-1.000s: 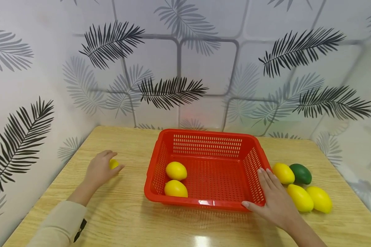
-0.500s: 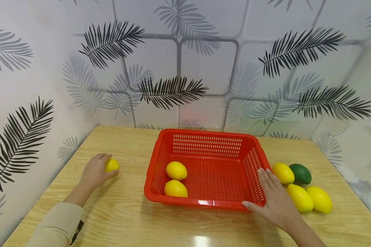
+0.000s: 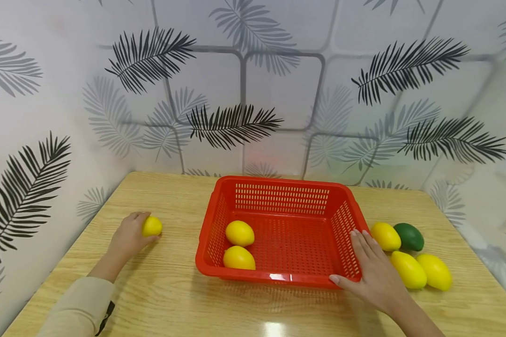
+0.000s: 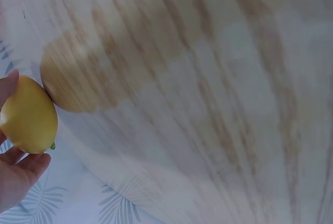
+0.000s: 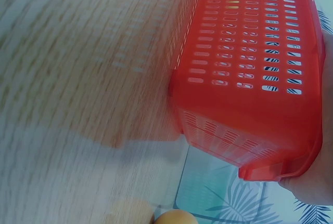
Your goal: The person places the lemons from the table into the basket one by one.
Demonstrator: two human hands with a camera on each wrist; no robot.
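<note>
On the left part of the table, my left hand (image 3: 128,238) has its thumb and fingers around a yellow lemon (image 3: 152,226). The left wrist view gives a closer look at this lemon (image 4: 30,116), with a small green stem tip and the fingers on either side of it, right at the tabletop. My right hand (image 3: 376,271) lies with straight fingers over the right rim of a red plastic basket (image 3: 278,277), its thumb at the front right corner. Inside the basket, two more lemons, a rear one (image 3: 240,233) and a front one (image 3: 238,258), rest at the left side.
Right of the basket, a dark green mango-shaped fruit (image 3: 409,237) lies beside several yellow ones, among them a front one (image 3: 408,270). The wood-grain table (image 3: 173,299) meets a leaf-patterned wall (image 3: 278,93) at the back and sides.
Over the first half second my left hand moved slightly left and its fingers came around the lemon, which now shows more. Since then it has hardly moved. The right hand stayed on the basket.
</note>
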